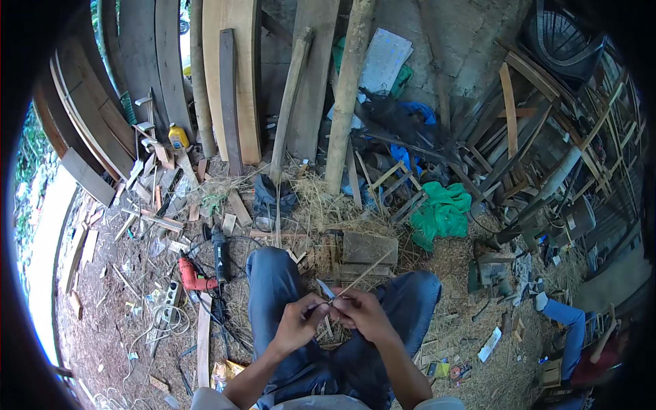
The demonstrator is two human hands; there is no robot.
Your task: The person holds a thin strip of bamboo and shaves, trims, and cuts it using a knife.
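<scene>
Pinching thin strip [367,273] with left hand [301,322], clamping knife [324,288] with right hand [363,316]; maybe risking a cut through sudden slip.

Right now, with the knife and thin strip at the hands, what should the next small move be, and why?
Probably one short, light shaving stroke: the knife blade appears to cross the thin strip close to where the left hand and right hand meet, leaving little room for a longer cut.
</scene>
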